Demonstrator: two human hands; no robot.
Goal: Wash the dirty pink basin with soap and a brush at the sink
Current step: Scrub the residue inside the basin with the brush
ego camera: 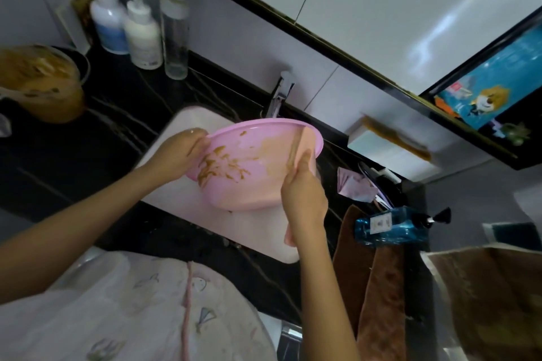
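- The pink basin [252,164] is held tilted above the white sink [179,126], its open inside turned toward the camera and its rim just below the chrome faucet [280,94].
- Brown smears [223,167] streak the inside of the basin, thickest on the left part of the wall, with a paler brown film toward the right.
- The left hand [179,155] grips the basin's left rim, fingers curled over the edge.
- The right hand [303,199] is closed around the basin's right rim, thumb pressed against the inner wall; brown residue runs in a streak up from the thumb.
- The sink is set in a black veined countertop [123,132].
- At the back left of the counter stand two white pump bottles [123,17] side by side and a clear cylindrical bottle [175,35] just to their right.
- At the far left sits a clear container of brown mush [41,82].
- To the right of the sink a blue pump bottle [393,227] lies on its side, near a crumpled pink wrapper [355,184].
- Brown towels [378,287] hang below the counter edge at right.
- A white box [390,146] with a brown-smeared top sits against the wall behind the basin.
- The person's pale patterned garment [132,311] fills the lower left.
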